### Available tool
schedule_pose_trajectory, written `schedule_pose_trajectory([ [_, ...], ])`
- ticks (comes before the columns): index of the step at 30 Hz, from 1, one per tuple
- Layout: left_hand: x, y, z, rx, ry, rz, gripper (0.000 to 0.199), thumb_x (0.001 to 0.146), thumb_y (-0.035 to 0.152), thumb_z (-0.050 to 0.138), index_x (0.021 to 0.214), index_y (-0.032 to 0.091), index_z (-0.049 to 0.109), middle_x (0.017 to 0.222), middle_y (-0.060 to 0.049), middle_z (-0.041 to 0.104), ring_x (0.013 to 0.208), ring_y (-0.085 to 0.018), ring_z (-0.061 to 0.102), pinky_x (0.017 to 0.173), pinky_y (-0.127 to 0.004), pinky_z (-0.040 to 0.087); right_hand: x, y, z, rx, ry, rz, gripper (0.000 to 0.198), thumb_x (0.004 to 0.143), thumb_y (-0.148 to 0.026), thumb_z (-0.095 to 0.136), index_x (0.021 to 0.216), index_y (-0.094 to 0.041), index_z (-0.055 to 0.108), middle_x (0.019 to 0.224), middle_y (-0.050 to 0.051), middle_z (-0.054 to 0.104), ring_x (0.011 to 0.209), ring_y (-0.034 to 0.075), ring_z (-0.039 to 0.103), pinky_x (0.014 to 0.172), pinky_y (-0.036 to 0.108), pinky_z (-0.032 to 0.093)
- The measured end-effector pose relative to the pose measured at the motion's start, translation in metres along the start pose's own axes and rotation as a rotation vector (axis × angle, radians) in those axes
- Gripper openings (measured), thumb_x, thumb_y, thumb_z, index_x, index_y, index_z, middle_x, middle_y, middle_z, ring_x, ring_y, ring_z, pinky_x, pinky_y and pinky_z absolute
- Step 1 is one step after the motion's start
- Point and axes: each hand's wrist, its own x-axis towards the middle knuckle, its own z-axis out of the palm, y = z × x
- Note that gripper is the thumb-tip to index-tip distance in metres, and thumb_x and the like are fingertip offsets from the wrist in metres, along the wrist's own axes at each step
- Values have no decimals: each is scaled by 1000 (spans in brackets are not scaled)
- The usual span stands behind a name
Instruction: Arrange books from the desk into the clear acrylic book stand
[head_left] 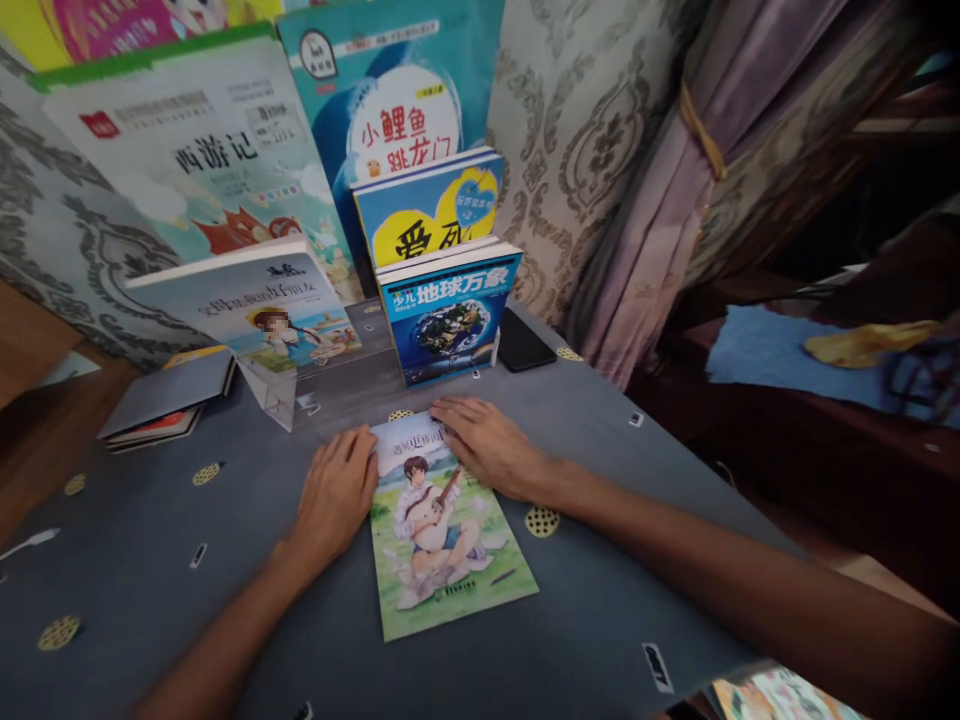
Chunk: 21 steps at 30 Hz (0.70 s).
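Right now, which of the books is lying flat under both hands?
The green guitar-player book: it lies flat on the grey table, left hand and right hand at its top, while the others stand or lean behind.

Green picture book (450, 540) flat on bench (150, 560); left hand (335, 497) at its left edge, right hand (487, 445) on top corner; blue book (446, 315) upright behind

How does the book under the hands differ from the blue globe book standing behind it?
The guitar book lies flat on the table; the globe book stands upright. The guitar book's cover is mostly green, the globe book's blue. Left hand and right hand touch the guitar book; nothing touches the globe book. Both show illustrated covers.
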Motion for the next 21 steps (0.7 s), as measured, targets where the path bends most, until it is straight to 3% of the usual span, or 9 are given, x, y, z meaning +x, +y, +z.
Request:
schedule_pose_trajectory([
  [6,0,-2,2,-38,13,15,24,101,24,38,111,20,59,123,-13,67,112,-30,63,93,-46,51,1,22,-3,247,51,34,41,97,-12,40,133,-12,59,129,15,67,121,26,59,105,48,47],
  [13,1,-4,3,-74,-5,18,25,102,26,35,113,19,57,125,-15,65,115,-31,61,96,-49,51,4,33,-5,497,112,92,39,99,-16,37,131,-19,60,123,8,71,115,20,65,99,40,50],
  [21,3,-5,3,-111,-40,22,31,103,31,34,116,18,60,133,-15,64,123,-31,61,98,-51,52,7,32,-13,525,166,182,36,98,-17,40,129,-15,59,104,8,77,96,19,71,88,35,52],
])
